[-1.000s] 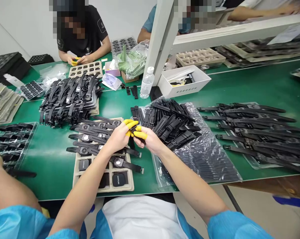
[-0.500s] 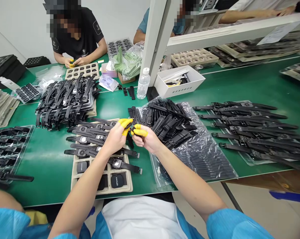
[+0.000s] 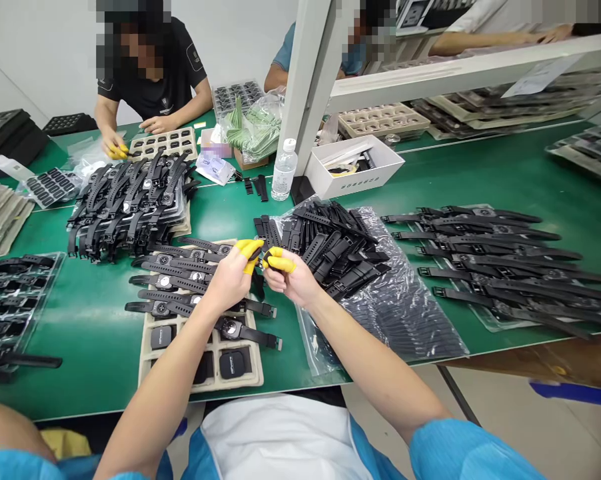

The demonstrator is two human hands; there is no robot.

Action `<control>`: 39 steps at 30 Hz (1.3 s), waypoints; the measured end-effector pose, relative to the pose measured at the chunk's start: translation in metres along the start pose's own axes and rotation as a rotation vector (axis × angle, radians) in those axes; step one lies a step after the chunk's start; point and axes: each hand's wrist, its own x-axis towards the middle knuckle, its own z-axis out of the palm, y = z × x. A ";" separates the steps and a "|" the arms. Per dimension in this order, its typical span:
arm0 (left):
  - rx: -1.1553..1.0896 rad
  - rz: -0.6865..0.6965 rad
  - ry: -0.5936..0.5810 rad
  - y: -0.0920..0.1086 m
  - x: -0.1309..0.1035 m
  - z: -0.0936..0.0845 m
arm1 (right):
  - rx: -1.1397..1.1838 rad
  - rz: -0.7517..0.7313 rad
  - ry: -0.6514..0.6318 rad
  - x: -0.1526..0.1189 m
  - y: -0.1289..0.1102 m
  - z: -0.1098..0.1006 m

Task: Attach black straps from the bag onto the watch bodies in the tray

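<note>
My left hand (image 3: 231, 270) and my right hand (image 3: 290, 272), with yellow covers on several fingers, meet over the table. Both are closed in a pinch on a small dark smartwatch (image 3: 256, 254), mostly hidden by the fingertips. A black watch strap (image 3: 258, 287) hangs just below them; whether it is joined to the watch I cannot tell. Under my left forearm lies a beige compartment tray (image 3: 141, 365) with strapped smartwatches across it and square black watch bodies (image 3: 231, 364) in its front compartments. Beside my right hand is a heap of loose black straps (image 3: 330, 247) on a plastic bag (image 3: 395, 320).
Strapped watches (image 3: 130, 200) are stacked at the back left. More watches lie on clear trays at left (image 3: 15, 293) and right (image 3: 500, 267). A water bottle (image 3: 284, 170) and white box (image 3: 355, 175) stand by a white post (image 3: 308, 87). A co-worker (image 3: 155, 80) sits opposite.
My hands stay together in nearly the same place, with the view shifted slightly. The co-worker opposite has moved one hand leftward, away from the other, to the edge of their tray.
</note>
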 end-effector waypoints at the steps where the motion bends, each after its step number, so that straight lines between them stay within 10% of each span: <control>1: 0.001 0.009 -0.023 -0.001 0.000 0.001 | -0.022 0.012 -0.026 -0.001 0.001 0.000; 30: 0.320 0.103 -0.208 0.005 0.004 -0.007 | -0.078 0.097 0.100 0.003 0.004 0.004; 39: 0.018 0.118 -0.147 0.007 0.008 -0.011 | -0.072 0.015 0.058 0.002 -0.003 0.004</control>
